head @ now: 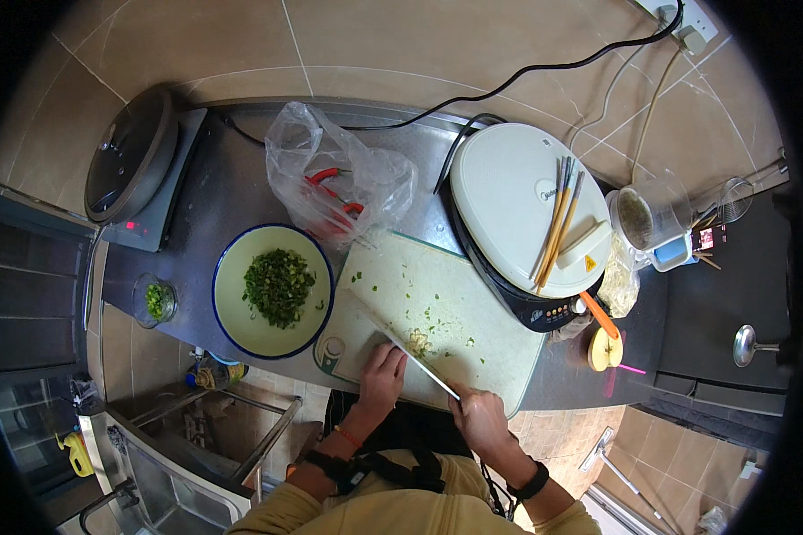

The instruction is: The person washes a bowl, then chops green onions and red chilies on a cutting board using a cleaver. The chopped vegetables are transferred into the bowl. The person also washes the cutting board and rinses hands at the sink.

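Observation:
A kitchen knife (423, 366) lies slantwise over the pale cutting board (495, 364), its handle in the grip of my right hand (480, 416). Curled fingers of my left hand (383, 376) rest on the board's near side, close against the blade; whether they pinch anything is hidden. Beyond the blade is a small heap of chopped pale bits (417, 342), perhaps garlic, with green flecks scattered around it. To the left stands a blue-rimmed enamel bowl (230, 294) with chopped greens (280, 287) in it.
Behind the board sits a clear plastic bag (375, 160) of red chilies (324, 176). An electric griddle (502, 194) with chopsticks (554, 227) on its lid borders the right side. Farther left are a glass cup (163, 302) and a lidded pan (134, 160); a halved apple (605, 349) lies right.

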`<state>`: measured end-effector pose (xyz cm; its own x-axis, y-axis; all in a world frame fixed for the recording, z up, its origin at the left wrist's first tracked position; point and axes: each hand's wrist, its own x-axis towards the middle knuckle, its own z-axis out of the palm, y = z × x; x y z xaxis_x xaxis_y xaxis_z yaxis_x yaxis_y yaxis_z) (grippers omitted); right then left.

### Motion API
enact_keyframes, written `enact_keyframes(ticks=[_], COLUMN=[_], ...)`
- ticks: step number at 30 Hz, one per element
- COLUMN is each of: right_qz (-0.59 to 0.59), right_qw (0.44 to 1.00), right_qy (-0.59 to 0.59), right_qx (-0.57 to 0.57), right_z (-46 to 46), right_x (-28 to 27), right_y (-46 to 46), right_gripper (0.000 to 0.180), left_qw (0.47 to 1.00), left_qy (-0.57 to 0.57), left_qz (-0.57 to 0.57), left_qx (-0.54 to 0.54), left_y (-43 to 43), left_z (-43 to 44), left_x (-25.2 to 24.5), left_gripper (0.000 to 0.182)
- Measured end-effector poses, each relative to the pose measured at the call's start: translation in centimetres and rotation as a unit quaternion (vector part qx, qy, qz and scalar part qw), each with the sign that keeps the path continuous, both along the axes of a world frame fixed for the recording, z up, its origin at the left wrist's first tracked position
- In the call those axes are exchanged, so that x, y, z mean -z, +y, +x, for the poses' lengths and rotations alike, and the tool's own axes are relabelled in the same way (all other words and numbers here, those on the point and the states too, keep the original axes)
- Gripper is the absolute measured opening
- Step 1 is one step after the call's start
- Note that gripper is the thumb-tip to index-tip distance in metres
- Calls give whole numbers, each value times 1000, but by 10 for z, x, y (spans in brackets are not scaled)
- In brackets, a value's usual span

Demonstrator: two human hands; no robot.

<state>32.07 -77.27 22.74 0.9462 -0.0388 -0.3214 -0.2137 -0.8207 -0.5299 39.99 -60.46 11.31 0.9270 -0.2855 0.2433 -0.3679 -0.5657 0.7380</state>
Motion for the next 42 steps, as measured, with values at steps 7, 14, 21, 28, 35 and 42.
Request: enact_keyframes(ticks=[7, 14, 21, 28, 35, 42], right_qz=[18, 1, -13, -14, 3, -152], right_qw=[1000, 997, 1000, 999, 1000, 982], right_qy=[-11, 76, 25, 25, -11, -52], right_qx=[8, 4, -5, -16, 2, -97], right_z=[3, 2, 7, 1, 5, -22], right_x=[-4, -7, -5, -5, -7, -31], right_y=[1, 0, 4, 1, -1, -39], right_gripper=[24, 28, 27, 28, 37, 54], left_qw=[999, 999, 999, 999, 1000, 969], left_qy=[-39, -31, -47, -41, 10, 57], left_qz=[23, 16, 12, 14, -9, -178], left_qx=[0, 3, 9, 9, 1, -164], left_y=[1, 1, 2, 6, 6, 67], left_z=[0, -3, -4, -7, -10, 18], left_x=[1, 3, 6, 10, 6, -68], left_gripper=[9, 11, 11, 14, 13, 11])
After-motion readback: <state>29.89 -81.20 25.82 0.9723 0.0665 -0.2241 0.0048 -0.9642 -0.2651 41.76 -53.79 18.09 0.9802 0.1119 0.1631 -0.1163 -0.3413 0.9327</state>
